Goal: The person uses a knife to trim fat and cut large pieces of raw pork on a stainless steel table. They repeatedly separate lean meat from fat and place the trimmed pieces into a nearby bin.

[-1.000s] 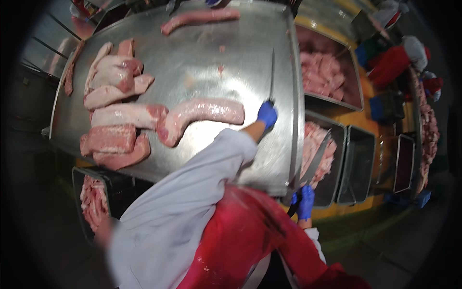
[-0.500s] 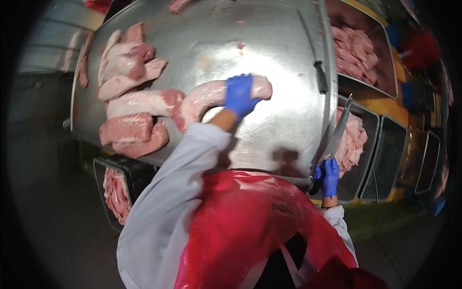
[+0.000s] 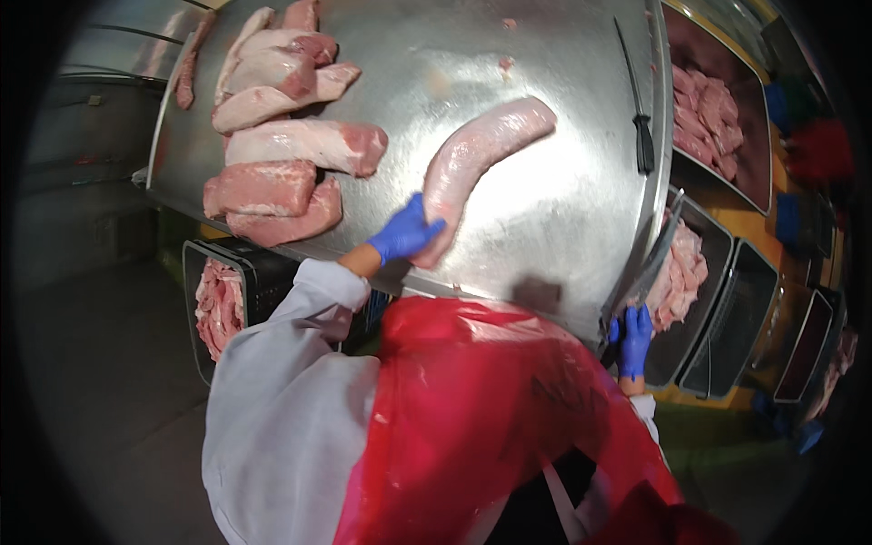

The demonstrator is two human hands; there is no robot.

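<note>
A long, curved, pale pink pork loin point(image 3: 472, 159) lies alone on the metal table. Its near end is gripped by my left hand point(image 3: 407, 232), in a blue glove, with the thumb over the top. My right hand point(image 3: 636, 341), gloved in blue as well, is closed on the handle of a long-bladed knife point(image 3: 660, 256) beside the table's right edge. The blade points away from me, passing in front of a bin of meat pieces. Most of the knife's handle is hidden by my fingers.
Several meat cuts point(image 3: 289, 145) are grouped on the table's point(image 3: 409, 73) left side. A sharpening steel point(image 3: 642, 145) with a black handle lies near the right edge. Meat fills a dark bin point(image 3: 263, 282) at lower left; more bins point(image 3: 731, 318) stand at right.
My left hand has moved from the loin's far part to its near end. The loin has swung away from the other cuts, its far end now pointing up and right. The knife stays in my right hand.
</note>
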